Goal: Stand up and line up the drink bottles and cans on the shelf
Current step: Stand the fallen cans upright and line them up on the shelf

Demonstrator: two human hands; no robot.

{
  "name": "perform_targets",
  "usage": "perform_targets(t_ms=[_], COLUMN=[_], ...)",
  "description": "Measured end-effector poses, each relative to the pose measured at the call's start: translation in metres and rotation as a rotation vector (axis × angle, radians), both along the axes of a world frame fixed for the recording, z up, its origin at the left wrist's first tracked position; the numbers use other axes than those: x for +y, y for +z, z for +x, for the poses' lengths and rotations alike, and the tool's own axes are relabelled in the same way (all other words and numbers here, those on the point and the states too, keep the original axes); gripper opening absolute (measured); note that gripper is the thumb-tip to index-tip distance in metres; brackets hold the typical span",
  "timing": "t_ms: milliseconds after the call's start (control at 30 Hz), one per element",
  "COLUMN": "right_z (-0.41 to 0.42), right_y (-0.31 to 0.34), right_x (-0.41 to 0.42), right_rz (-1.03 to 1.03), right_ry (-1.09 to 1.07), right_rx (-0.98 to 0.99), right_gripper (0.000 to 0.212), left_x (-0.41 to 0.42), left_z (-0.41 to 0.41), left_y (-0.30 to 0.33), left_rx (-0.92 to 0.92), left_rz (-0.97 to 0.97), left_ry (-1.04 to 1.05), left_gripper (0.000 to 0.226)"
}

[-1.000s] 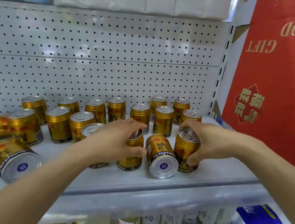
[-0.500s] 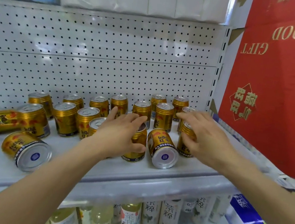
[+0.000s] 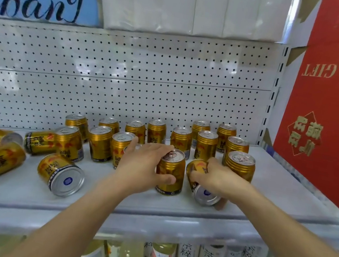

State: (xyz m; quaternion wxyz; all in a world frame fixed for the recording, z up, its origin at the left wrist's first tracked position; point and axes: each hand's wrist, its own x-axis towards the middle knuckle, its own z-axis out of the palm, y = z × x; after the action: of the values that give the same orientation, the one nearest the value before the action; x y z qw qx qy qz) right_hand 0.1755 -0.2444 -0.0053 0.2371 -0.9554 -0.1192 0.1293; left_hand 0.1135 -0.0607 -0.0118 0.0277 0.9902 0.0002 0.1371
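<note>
Mid-frame, our left hand (image 3: 146,167) wraps the upright can (image 3: 170,173); our right hand (image 3: 216,178) grips the tipped can (image 3: 201,185). We should pivot it upright on the shelf (image 3: 173,209), clear of its neighbours.

Head cam, close, looks fwd and down at shelf (image 3: 151,206).
</note>
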Motion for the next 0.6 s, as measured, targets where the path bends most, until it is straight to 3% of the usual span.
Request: perform_targets(t_ms=[100, 300, 600], right_z=[-0.001, 0.001, -0.002], right_y=[-0.004, -0.022, -0.043], right_x=[-0.002, -0.002, -0.004], right_rz=[0.197, 0.552, 0.678], right_ry=[-0.024, 0.045, 0.054], right_rx=[0.013, -0.166, -0.254], right_gripper=[0.077, 0.077, 0.077], left_x=[0.001, 0.002, -0.002], left_z=[0.001, 0.001, -0.003], left_y=[-0.001, -0.003, -0.002], left_rx=[-0.012, -0.049, -0.040], left_rz=[-0.011, -0.033, -0.037], left_ry=[-0.003, -0.002, 0.013], left_gripper=[0.081, 0.082, 0.081])
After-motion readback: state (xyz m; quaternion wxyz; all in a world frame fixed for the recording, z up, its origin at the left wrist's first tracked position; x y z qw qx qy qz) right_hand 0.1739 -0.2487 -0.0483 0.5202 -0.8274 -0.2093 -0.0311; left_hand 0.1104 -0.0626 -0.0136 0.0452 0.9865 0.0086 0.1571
